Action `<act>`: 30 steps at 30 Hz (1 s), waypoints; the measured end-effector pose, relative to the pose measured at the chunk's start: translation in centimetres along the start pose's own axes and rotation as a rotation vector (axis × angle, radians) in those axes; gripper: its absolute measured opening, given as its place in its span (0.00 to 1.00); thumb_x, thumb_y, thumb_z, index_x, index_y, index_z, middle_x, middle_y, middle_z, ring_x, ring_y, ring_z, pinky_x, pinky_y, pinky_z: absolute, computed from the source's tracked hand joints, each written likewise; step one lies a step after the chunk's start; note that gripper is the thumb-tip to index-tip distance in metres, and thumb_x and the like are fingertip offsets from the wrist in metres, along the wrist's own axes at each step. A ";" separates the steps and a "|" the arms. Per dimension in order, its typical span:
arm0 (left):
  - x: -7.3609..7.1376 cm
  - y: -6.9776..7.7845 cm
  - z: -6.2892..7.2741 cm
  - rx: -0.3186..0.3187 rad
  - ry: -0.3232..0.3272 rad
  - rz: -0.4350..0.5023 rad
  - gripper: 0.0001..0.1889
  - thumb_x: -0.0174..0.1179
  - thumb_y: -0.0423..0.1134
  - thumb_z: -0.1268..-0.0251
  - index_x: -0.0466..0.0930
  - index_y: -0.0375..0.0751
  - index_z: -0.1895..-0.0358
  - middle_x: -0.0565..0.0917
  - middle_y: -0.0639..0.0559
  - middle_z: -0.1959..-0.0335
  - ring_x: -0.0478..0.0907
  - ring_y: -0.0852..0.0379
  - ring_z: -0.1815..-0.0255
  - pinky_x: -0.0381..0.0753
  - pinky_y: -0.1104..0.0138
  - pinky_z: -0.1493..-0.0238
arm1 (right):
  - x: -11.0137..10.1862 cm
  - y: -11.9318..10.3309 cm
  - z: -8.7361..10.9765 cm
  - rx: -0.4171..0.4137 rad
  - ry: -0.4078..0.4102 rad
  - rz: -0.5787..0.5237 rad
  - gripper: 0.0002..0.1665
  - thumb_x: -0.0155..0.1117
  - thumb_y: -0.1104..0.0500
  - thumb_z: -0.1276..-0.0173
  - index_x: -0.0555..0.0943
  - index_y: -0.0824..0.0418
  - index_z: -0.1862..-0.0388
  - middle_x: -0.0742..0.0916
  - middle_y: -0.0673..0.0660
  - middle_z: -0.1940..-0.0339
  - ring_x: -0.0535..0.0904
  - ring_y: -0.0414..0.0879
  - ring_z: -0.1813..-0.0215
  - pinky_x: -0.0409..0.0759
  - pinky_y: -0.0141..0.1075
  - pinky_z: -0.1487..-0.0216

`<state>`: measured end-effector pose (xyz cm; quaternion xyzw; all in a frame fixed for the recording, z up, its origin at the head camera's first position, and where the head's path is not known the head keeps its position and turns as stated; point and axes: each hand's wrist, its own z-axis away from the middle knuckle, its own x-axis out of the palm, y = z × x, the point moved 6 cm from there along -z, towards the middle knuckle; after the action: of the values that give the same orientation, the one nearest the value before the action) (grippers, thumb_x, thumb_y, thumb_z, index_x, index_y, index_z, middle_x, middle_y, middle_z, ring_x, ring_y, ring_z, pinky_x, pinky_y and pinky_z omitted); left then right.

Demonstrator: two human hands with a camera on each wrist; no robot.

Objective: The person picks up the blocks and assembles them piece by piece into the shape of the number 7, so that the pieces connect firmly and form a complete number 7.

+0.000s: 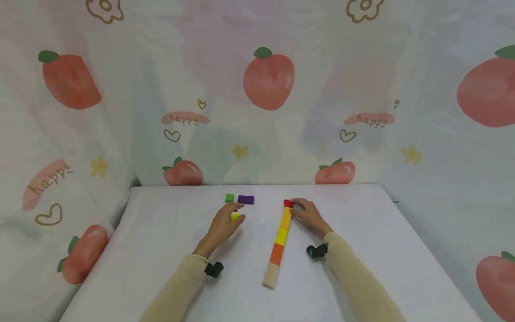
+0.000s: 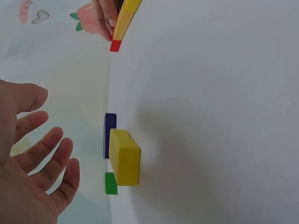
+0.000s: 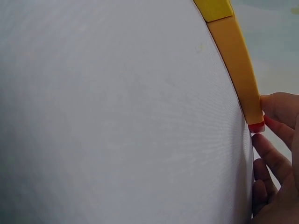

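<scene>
A row of wooden blocks runs along the table in the head view: a plain wood block [image 1: 271, 275] nearest, then an orange block [image 1: 276, 254], a yellow block [image 1: 281, 236], an amber block [image 1: 285, 218] and a small red block [image 1: 287, 203] at the far end. My right hand [image 1: 309, 215] holds the red block by its fingertips, with the thumb close along the amber block [image 3: 239, 70]. My left hand [image 1: 223, 222] is spread, holding nothing, beside a separate yellow block [image 2: 127, 161] on the table. Past it lie a green block [image 1: 229, 197] and a purple block [image 1: 246, 200].
A white cloth covers the table [image 1: 342, 286]. Behind and at the sides hangs a pale curtain [image 1: 273, 143] printed with fruit and hearts. Each wrist carries a small black camera, one at the left sleeve [image 1: 177, 286] and one at the right sleeve [image 1: 358, 277].
</scene>
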<state>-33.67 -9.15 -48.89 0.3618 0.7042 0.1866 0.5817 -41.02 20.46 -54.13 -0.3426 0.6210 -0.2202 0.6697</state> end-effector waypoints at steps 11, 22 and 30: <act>-0.2 -2.3 -1.9 -0.123 0.027 0.042 0.20 0.61 0.44 0.32 0.78 0.46 0.39 0.80 0.48 0.43 0.77 0.48 0.42 0.77 0.51 0.39 | -0.2 -0.3 0.1 0.005 -0.001 0.015 0.27 0.60 0.53 0.28 0.73 0.58 0.32 0.74 0.63 0.30 0.61 0.63 0.26 0.54 0.61 0.24; 0.3 -3.2 -3.8 -0.189 0.007 0.113 0.22 0.60 0.44 0.31 0.75 0.44 0.36 0.78 0.46 0.38 0.75 0.46 0.37 0.74 0.51 0.34 | -0.1 0.2 0.1 -0.003 0.005 0.019 0.27 0.60 0.54 0.29 0.73 0.58 0.32 0.75 0.63 0.30 0.62 0.62 0.27 0.56 0.61 0.25; 1.1 -4.0 -5.0 -0.246 -0.014 0.170 0.22 0.60 0.43 0.31 0.75 0.44 0.35 0.77 0.43 0.37 0.74 0.45 0.36 0.72 0.50 0.33 | 0.1 -0.3 0.4 -0.006 0.009 0.010 0.27 0.60 0.54 0.28 0.73 0.58 0.32 0.75 0.62 0.31 0.63 0.61 0.27 0.56 0.60 0.24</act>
<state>-39.68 -10.20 -51.13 0.3475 0.6387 0.3175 0.6088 -40.58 20.24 -53.97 -0.3406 0.6262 -0.2166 0.6670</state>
